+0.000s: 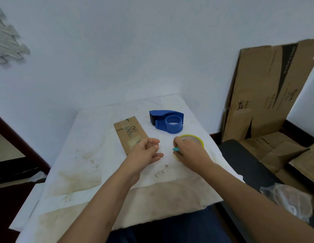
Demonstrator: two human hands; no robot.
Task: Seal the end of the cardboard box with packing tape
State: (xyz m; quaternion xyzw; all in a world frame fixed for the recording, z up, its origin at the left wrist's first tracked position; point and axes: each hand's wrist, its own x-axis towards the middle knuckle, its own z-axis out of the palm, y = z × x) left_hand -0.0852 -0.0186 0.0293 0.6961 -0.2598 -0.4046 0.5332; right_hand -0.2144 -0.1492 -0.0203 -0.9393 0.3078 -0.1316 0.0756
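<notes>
At frame centre, a flattened cardboard box [130, 134] lies on a white tabletop [93, 130]. The left hand [145, 152] hovers loosely open and empty at its near corner. The right hand [189, 151] grips a yellow tape roll [196, 138], likely readying tape. A blue dispenser [167, 121] sits behind; open room lies left.

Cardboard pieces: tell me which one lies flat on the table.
The small flattened cardboard box printed "INS", lying on the white table cover beside the left hand. The large cardboard sheets lean against the wall, off the table.
</notes>
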